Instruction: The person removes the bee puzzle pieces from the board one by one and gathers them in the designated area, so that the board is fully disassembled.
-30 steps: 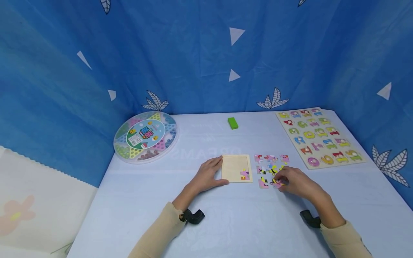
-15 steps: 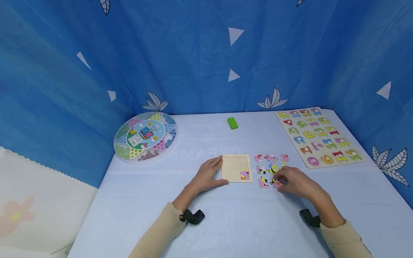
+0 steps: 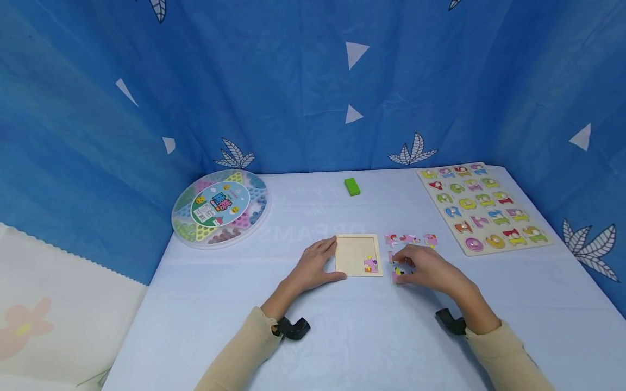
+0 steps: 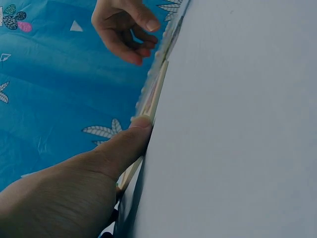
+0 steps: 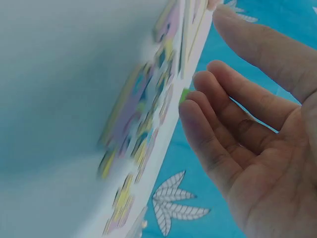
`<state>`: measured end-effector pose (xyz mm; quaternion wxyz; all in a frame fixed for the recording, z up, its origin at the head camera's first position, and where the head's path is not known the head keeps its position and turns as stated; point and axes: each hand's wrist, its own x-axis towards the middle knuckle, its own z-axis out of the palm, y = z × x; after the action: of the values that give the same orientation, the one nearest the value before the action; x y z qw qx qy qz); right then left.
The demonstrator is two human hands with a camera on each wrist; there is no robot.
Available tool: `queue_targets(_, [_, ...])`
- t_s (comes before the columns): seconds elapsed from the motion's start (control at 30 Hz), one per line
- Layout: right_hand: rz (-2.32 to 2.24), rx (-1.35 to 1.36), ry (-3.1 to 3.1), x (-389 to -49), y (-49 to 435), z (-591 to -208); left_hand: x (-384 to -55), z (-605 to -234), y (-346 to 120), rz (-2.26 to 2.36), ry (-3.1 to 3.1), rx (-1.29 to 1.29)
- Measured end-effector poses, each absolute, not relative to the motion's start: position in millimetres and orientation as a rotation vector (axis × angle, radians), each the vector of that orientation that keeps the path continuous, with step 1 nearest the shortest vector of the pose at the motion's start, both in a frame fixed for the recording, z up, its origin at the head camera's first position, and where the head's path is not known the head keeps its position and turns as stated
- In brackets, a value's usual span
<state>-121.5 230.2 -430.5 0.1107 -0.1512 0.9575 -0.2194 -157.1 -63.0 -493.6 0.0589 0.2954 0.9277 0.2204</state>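
Note:
A square wooden puzzle tray (image 3: 349,252) lies mid-table, with a pink puzzle piece (image 3: 371,265) in its lower right corner. My left hand (image 3: 313,266) holds it at the left side, thumb at the near corner and fingers at the far one. In the left wrist view the thumb (image 4: 131,141) presses the tray's edge (image 4: 161,87). Several loose puzzle pieces (image 3: 409,239) lie right of the tray. My right hand (image 3: 430,267) is over the nearer ones and partly hides them. In the right wrist view its relaxed fingers (image 5: 203,134) hold nothing, apart from the blurred pieces (image 5: 124,109).
A round Chinese checkers set (image 3: 221,209) sits at the back left. A green block (image 3: 352,187) is at the back middle. The wooden number board (image 3: 484,209) lies at the back right. A blue patterned curtain (image 3: 303,81) hangs behind the table.
My right hand has shifted left from the near middle and right pieces to those nearest the tray, its fingers spreading apart. My left hand and the tray have stayed put.

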Motion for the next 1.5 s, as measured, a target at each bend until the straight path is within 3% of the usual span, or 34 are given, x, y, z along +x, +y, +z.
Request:
queue_targets(0.7, [-0.466,-0.466,2.808,-145,168,-431,-158,-493,-63,0.66,2.801,0.867])
queue_targets(1.5, [-0.434,-0.456,2.827,-141,166,-440,-157,-492,-64,0.658,2.796,0.887])
